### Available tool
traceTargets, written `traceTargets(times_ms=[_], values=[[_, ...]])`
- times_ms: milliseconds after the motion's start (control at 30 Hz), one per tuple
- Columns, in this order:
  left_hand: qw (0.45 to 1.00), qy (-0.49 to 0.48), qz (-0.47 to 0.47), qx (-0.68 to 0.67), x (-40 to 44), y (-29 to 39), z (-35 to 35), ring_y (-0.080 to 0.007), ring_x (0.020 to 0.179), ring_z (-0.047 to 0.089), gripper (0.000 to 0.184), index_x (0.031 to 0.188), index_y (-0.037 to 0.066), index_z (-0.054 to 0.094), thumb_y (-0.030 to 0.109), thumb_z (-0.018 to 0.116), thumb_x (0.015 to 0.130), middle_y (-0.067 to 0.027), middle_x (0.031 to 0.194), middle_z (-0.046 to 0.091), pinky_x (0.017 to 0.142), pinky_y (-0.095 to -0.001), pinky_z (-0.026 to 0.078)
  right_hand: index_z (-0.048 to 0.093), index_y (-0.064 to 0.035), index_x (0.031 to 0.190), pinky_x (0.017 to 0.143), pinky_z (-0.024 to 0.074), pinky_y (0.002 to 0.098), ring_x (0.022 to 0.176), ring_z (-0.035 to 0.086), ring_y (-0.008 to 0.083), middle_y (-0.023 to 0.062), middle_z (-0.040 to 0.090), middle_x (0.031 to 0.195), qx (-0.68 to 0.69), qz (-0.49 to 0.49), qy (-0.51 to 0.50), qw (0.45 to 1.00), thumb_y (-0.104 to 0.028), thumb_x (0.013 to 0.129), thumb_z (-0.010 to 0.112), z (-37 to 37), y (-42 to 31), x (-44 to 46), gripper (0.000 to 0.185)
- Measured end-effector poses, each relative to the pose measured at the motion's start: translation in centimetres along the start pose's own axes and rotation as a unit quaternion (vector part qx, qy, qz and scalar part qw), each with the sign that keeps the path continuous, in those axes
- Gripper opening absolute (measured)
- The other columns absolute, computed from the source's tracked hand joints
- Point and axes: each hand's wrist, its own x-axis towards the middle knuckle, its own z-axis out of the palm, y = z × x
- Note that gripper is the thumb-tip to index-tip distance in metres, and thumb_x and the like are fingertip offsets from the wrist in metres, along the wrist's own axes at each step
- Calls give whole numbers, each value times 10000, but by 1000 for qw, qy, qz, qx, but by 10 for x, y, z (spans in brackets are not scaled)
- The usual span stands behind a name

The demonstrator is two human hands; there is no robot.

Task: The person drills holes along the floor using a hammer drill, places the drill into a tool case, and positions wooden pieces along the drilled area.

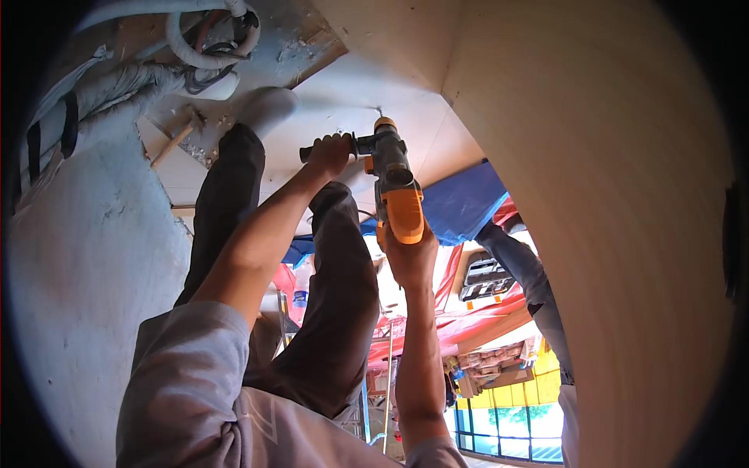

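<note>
An orange and grey power drill [396, 168] is in the middle of the view, with its bit against or close to a pale panel [445, 144]. My left hand [331, 154] is closed around the black side handle, left of the drill's body. Lower down, my right hand [413, 253] grips the rear handle behind the orange housing, which partly hides its fingers. Small debris lies about the panel near the bit.
My legs [335, 288] and a grey-covered foot [269, 109] are beside the drill. Wrapped pipes [117, 93] run at upper left. A curved wooden surface [624, 234] fills the right. Another person's leg [523, 265], blue sheeting [464, 203] and an open tool case [485, 274] are beyond.
</note>
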Motion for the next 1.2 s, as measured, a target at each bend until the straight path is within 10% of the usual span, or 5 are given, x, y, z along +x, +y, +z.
traceTargets(times_ms=[333,1200], values=[[990,112,40,-72,-17,41,-19,-334,887,611,173,1008,54,531,89,495,843,-154,926,597,733,-497,475,614,24,1050,713,529,336,848,698,275,172,691,897,-55,-50,34,997,-101,757,735,-37,-28,-28,341],[993,34,26,-109,26,66,-36,-359,1010,578,302,1119,60,493,23,471,819,-185,1066,574,824,-527,458,585,12,1025,682,512,375,773,665,358,189,659,816,-81,-36,46,995,-33,707,638,-57,-32,17,325]])
